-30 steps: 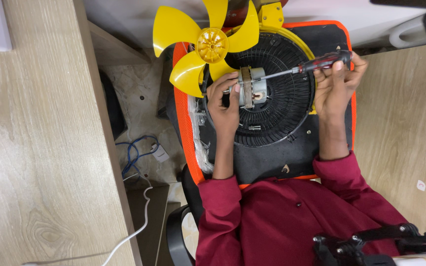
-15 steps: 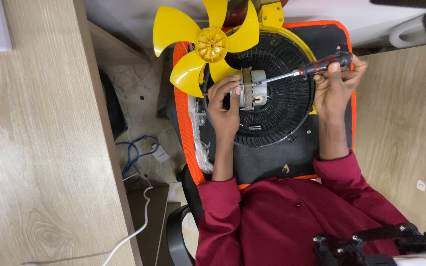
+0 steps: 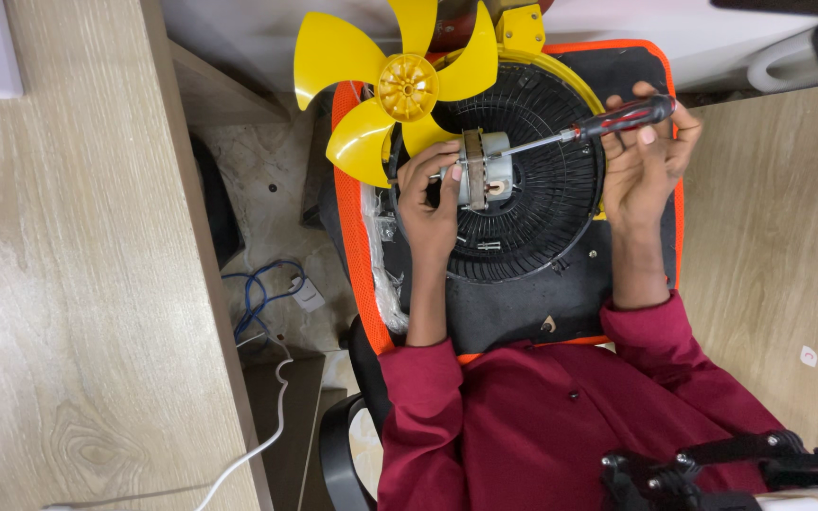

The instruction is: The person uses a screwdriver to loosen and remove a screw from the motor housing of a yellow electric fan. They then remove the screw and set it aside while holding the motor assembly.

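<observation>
Left hand [image 3: 433,194] grips motor [image 3: 483,170]; right hand [image 3: 646,156] holds screwdriver [image 3: 584,128].

Glossy yellow plastic fan blade [image 3: 400,90]; matt black ribbed plastic grille [image 3: 542,203]; bare metal motor [image 3: 483,170] (dull sheen); wood-grain laminate desktop [image 3: 68,284].

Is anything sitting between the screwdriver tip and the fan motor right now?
Nothing visible blocks it. The right hand holds the screwdriver, whose shaft runs bare over the black grille straight to the motor. The left hand grips the motor from the far side, and the yellow fan blade lies apart from it.
</observation>
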